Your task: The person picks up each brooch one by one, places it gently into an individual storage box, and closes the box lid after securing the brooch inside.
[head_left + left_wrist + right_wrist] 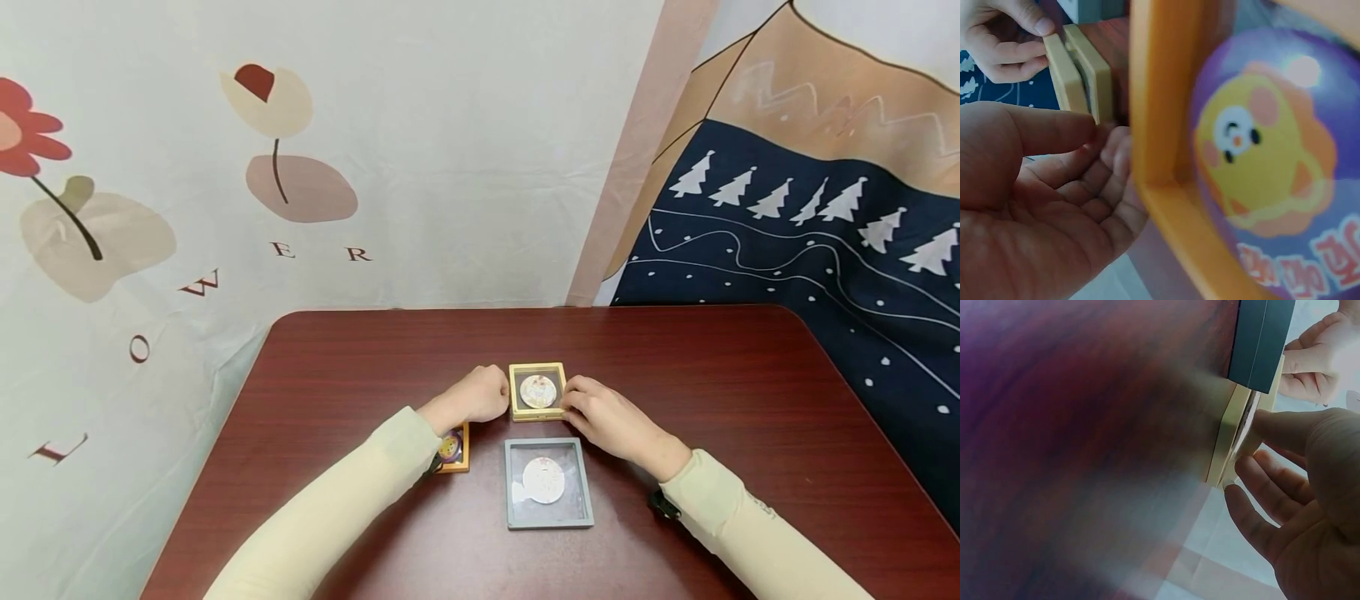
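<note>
A small square yellow display case (pixel 537 415) lies near the table's middle, a round pale printed disc (pixel 538 391) under its clear film. Along its side, a narrow gap runs between its two halves in both wrist views. At the case's left edge, my left hand (pixel 483 393) pinches a corner with thumb and forefinger. My right hand (pixel 611 417) grips the right edge, thumb and fingertips on the upper half in the right wrist view. Nearer to me lies a larger grey display case (pixel 549 524) with a white disc (pixel 543 480).
An orange display case (pixel 1150 125) with a purple cartoon badge (pixel 1260 156) sits beneath my left wrist, partly hidden by the sleeve. The dark red wooden table (pixel 360 358) reaches back to a patterned cloth (pixel 465 167).
</note>
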Demonstrator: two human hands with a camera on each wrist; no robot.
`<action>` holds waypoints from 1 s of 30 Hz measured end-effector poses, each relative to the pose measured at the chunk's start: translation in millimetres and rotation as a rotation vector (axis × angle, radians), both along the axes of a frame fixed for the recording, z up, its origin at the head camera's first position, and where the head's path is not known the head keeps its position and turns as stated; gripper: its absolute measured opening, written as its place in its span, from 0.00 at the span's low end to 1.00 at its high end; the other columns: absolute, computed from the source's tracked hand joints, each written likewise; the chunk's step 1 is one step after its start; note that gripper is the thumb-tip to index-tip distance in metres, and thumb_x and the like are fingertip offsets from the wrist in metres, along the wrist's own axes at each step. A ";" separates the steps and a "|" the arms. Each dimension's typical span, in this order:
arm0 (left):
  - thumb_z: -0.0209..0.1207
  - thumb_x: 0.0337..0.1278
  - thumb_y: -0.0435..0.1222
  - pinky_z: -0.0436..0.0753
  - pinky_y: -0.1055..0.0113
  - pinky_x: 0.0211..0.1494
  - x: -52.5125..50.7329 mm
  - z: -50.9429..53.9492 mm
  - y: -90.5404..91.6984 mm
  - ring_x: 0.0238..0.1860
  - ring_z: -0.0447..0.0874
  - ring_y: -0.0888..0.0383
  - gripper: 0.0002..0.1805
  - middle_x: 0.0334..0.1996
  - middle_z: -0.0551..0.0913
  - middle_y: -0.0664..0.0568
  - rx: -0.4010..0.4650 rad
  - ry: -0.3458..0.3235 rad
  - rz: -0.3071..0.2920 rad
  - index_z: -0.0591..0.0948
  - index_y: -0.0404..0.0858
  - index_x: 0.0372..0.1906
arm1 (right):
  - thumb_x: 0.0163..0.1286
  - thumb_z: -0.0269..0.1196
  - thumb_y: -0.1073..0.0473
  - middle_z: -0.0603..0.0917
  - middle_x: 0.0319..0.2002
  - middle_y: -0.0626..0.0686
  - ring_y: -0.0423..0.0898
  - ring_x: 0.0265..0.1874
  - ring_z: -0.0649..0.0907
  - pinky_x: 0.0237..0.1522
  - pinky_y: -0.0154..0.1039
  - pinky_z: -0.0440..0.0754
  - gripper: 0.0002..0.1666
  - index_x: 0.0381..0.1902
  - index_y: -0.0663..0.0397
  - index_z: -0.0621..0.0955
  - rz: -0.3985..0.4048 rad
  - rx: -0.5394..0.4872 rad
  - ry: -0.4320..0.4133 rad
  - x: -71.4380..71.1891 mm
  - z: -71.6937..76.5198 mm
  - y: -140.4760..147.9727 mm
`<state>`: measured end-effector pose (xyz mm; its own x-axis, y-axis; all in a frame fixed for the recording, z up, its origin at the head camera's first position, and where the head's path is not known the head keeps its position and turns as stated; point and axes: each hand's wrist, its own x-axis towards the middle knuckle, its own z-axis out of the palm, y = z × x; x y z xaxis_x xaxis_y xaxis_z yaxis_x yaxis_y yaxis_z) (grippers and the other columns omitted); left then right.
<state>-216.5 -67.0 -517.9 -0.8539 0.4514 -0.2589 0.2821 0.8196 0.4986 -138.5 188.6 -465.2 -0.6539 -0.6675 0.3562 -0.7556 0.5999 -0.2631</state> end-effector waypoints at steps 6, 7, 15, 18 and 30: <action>0.52 0.66 0.31 0.70 0.65 0.23 22.6 26.6 3.5 0.15 0.68 0.58 0.24 0.10 0.65 0.56 0.002 0.013 0.044 0.69 0.45 0.11 | 0.64 0.74 0.70 0.82 0.40 0.49 0.44 0.40 0.83 0.43 0.41 0.84 0.08 0.37 0.56 0.87 -0.015 0.007 -0.003 0.4 3.3 2.0; 0.53 0.69 0.33 0.71 0.64 0.24 29.9 36.7 4.8 0.16 0.69 0.58 0.24 0.10 0.66 0.55 0.016 0.012 0.054 0.70 0.45 0.12 | 0.64 0.74 0.70 0.82 0.39 0.48 0.44 0.39 0.83 0.43 0.41 0.84 0.08 0.37 0.55 0.87 -0.023 0.007 -0.007 0.5 4.4 2.7; 0.60 0.74 0.39 0.71 0.67 0.27 62.2 79.2 12.1 0.19 0.69 0.60 0.24 0.12 0.70 0.57 0.037 0.003 0.067 0.80 0.42 0.16 | 0.66 0.74 0.67 0.84 0.34 0.45 0.42 0.36 0.85 0.40 0.41 0.85 0.05 0.37 0.53 0.89 -0.067 0.047 -0.070 0.3 4.9 5.7; 0.61 0.74 0.38 0.73 0.67 0.31 61.3 77.2 12.0 0.21 0.72 0.60 0.22 0.14 0.75 0.57 0.009 0.018 0.046 0.83 0.41 0.18 | 0.67 0.73 0.66 0.87 0.34 0.45 0.42 0.36 0.87 0.41 0.42 0.86 0.03 0.37 0.54 0.89 -0.071 0.054 -0.089 0.4 4.7 5.5; 0.62 0.73 0.37 0.75 0.67 0.34 60.8 75.8 11.9 0.22 0.73 0.60 0.21 0.14 0.76 0.58 0.015 0.025 0.029 0.86 0.40 0.18 | 0.67 0.72 0.69 0.89 0.32 0.47 0.39 0.31 0.88 0.35 0.37 0.85 0.02 0.35 0.58 0.88 -0.015 0.013 -0.132 -1.0 3.1 6.4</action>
